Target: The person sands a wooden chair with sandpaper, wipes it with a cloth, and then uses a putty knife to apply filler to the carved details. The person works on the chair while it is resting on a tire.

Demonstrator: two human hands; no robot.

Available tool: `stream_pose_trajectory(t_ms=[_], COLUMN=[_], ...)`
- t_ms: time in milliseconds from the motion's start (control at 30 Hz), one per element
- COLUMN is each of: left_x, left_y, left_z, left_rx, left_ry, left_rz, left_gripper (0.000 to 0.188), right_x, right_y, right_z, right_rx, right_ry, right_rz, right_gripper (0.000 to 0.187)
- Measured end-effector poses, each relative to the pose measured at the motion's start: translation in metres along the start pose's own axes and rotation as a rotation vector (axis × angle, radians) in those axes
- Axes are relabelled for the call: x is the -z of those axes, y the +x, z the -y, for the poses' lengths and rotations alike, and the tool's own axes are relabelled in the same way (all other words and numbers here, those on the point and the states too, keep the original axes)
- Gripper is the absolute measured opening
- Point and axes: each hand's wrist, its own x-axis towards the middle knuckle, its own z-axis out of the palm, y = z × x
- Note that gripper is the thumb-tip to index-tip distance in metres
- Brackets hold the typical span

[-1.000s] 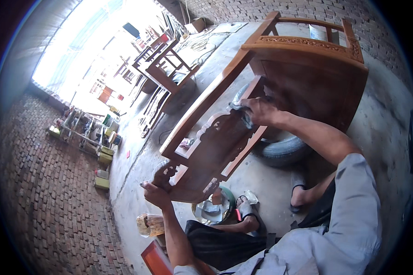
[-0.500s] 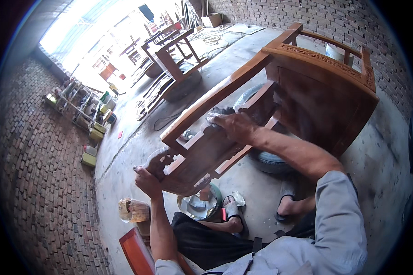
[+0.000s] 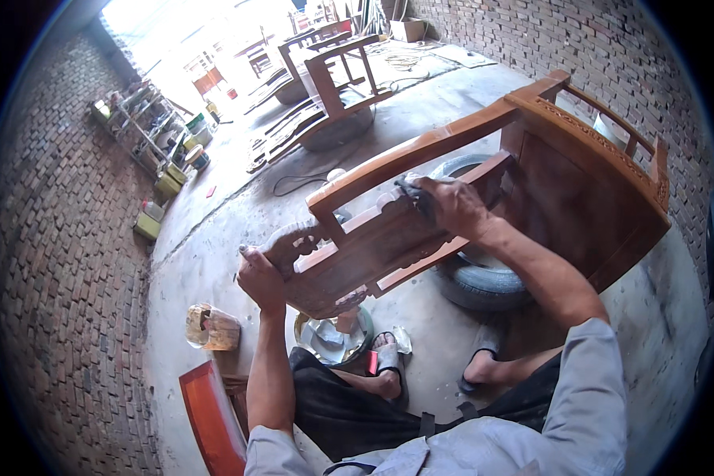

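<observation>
A brown wooden armchair (image 3: pixel 587 186) lies tipped before me, its carved back towards me and its seat end at the right. My left hand (image 3: pixel 262 279) is closed round the carved end of the chair's top rail (image 3: pixel 293 242). My right hand (image 3: pixel 456 208) presses a dark, crumpled cloth or pad (image 3: pixel 417 198) against the upper edge of the back panel (image 3: pixel 381 242). The fingers bend over this pad, so part of it is hidden. Pale dust lies on the panel and on the armrest (image 3: pixel 404 155) beyond it.
Dark tyres (image 3: pixel 484 285) lie under the chair. By my feet stand a round tub (image 3: pixel 365 337) of scraps and a stained plastic container (image 3: pixel 213 328). A reddish wooden panel (image 3: pixel 213 416) leans at lower left. Further off are another chair frame (image 3: pixel 325 87) and a cluttered rack (image 3: pixel 139 119).
The view has shifted, so the chair appears farther right. My right hand has slid the dark pad along the back panel towards the seat. My left hand keeps its hold.
</observation>
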Motion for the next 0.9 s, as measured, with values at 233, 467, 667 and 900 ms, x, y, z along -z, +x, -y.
stream_pose_trajectory(t_ms=[233,467,667,900], left_x=[0.001,-0.003,0.006,0.006], left_y=[-0.001,0.000,0.000,-0.001], left_z=[0.003,0.002,0.007,0.005], left_rx=[0.030,0.004,0.008,0.015], left_ry=[0.012,0.015,0.033,0.062], left_rz=[0.046,0.063,0.044,0.069], left_gripper=[0.056,0.049,0.043,0.041], right_x=[-0.023,-0.037,0.008,-0.020], right_y=[0.022,0.017,0.027,0.008], right_z=[0.010,0.051,0.052,0.083], right_rx=[0.289,0.150,0.191,0.208], right_ry=[-0.218,-0.279,-0.435,-0.295], right_rz=[0.118,0.263,0.190,0.159], right_gripper=[0.043,0.044,0.035,0.049])
